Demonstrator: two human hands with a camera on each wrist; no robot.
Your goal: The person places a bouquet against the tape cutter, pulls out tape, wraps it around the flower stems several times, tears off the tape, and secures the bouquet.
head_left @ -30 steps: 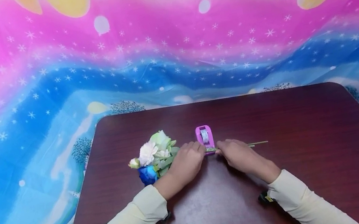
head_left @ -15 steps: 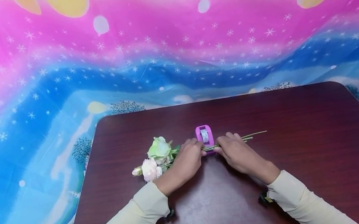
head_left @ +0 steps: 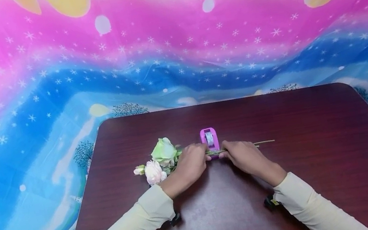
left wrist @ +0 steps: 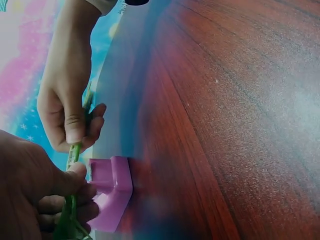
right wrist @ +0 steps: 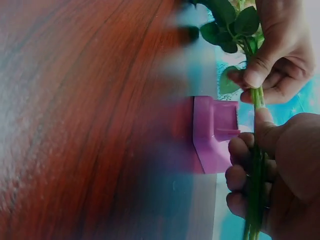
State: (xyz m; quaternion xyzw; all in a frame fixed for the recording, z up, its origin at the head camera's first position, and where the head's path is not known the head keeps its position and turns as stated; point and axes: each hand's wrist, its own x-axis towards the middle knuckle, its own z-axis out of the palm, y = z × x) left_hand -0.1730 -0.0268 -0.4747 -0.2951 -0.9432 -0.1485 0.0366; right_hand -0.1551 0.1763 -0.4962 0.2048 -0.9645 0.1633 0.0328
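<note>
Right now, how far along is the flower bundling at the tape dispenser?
Done: the flowers are gathered, their stems side by side. In hand: the left hand and right hand grip the stems in front of the pink tape dispenser, by its cutter. Left: I can make out no tape on the stems, so binding looks not yet done.

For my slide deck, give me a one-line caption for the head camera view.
Both hands grip flower stems beside a pink tape dispenser on a dark table.

Purple tape dispenser (head_left: 209, 138); green stems (right wrist: 256, 165); pale-green, pink flowers (head_left: 158, 160); dark red-brown table (head_left: 303, 143).
</note>
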